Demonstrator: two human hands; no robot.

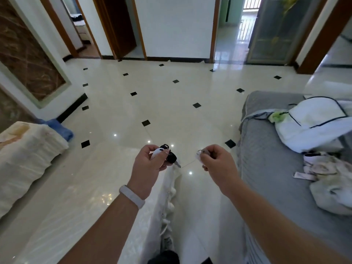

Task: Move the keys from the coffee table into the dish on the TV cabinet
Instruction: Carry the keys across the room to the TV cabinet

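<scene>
My left hand [150,162] holds a bunch of keys [167,154] with a white fob, a black fob and a metal blade that sticks out to the right. My right hand [215,159] pinches a second, smaller key [200,154] with a pale tag and a metal ring. Both hands hover above the far end of the glossy white coffee table [85,197], which has a tasselled cloth along its right edge. The TV cabinet and the dish are not in view.
A grey sofa [270,168] with a white bag and crumpled cloth stands at the right. A cream-covered piece of furniture [24,159] sits at the left. Tiled floor [162,101] stretches ahead to several doorways.
</scene>
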